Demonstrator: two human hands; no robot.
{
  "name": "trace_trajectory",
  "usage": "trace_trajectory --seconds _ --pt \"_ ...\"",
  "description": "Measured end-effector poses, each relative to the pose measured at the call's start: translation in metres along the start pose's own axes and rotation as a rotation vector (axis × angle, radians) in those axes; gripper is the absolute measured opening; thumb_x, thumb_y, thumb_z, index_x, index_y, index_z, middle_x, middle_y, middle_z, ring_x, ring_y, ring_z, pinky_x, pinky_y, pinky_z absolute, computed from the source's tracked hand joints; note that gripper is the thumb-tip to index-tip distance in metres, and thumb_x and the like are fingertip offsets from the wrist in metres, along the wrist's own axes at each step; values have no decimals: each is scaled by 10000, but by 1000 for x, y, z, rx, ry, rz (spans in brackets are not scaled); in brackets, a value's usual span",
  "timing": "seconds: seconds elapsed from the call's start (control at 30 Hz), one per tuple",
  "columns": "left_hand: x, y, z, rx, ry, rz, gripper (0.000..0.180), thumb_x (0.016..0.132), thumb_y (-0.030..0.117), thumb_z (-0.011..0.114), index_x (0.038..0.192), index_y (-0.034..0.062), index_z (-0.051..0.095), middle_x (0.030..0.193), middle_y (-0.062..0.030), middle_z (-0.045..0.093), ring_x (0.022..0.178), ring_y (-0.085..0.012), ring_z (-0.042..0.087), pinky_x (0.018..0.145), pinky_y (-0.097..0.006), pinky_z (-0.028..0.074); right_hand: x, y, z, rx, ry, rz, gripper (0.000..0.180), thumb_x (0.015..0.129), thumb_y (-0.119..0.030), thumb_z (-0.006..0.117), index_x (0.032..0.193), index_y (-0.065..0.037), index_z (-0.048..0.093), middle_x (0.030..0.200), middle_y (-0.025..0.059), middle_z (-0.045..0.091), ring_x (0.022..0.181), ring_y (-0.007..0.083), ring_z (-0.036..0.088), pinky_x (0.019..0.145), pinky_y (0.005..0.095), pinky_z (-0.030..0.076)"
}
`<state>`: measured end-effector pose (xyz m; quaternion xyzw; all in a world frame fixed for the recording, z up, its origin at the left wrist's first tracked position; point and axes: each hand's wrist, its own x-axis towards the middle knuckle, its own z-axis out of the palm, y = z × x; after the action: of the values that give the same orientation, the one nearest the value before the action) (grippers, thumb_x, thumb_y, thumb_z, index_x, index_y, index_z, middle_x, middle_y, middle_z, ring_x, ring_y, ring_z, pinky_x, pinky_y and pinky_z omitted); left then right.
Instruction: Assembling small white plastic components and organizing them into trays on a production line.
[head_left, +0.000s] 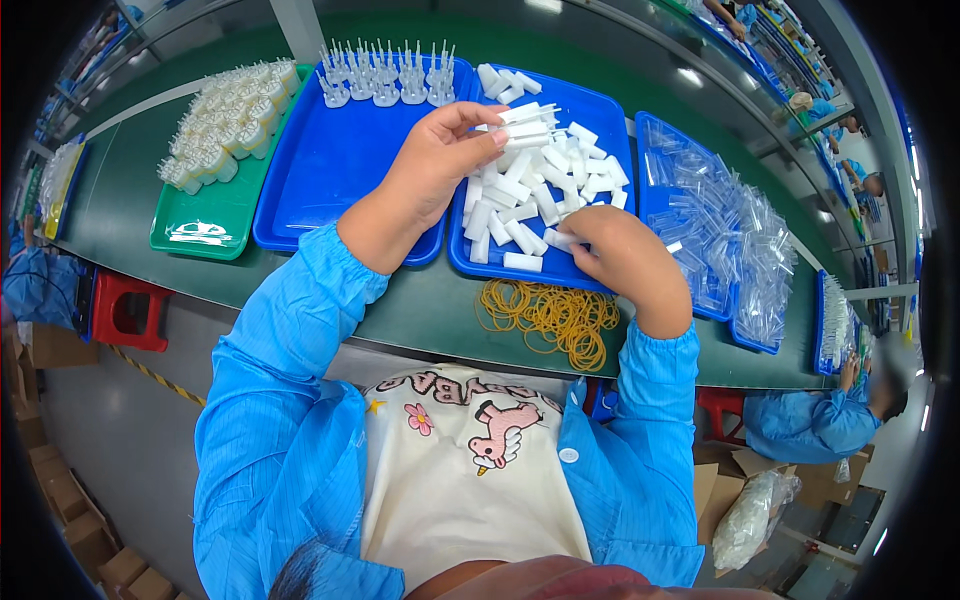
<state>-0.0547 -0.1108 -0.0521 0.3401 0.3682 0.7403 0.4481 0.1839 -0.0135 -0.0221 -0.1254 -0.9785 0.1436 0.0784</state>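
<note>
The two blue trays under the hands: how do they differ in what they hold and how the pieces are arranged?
The left blue tray is mostly bare, with spiked white pieces standing upright in rows along its far edge. The middle blue tray holds a loose heap of small white blocks lying flat. The left hand holds a bundle of blocks above the middle tray; the right hand touches one in it. Both trays are shallow and rectangular.

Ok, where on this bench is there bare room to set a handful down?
The left blue tray is bare below its row of spiked parts. Green bench shows beside the rubber bands. The middle blue tray, under both hands, and the clear-parts tray are crowded.
</note>
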Motion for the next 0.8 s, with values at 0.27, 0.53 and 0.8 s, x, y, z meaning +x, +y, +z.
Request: trace_trajectory --seconds 0.27,0.53,0.8 --pt "-2 5 9 313 -63 -32 364 833 -29 695 1192 14 654 1156 -106 655 986 -149 627 873 -276 531 7 46 -1 383 416 164 311 837 64 617 1137 -5 666 1022 109 671 943 221 650 803 326 517" --pt "-3 -5 6 525 -117 118 369 784 -23 755 1141 56 703 1119 -98 662 919 -150 655 799 -258 554 21 29 12 1176 691 256 311 878 54 627 1183 50 567 1043 149 679 941 148 651 851 251 515" --pt "-6 -5 6 563 -151 87 350 768 -12 772 1109 44 715 1155 -113 651 944 -155 665 820 -259 557 22 19 24 1228 705 319 143 873 12 681 971 8 577 951 119 684 831 118 646 763 235 529"
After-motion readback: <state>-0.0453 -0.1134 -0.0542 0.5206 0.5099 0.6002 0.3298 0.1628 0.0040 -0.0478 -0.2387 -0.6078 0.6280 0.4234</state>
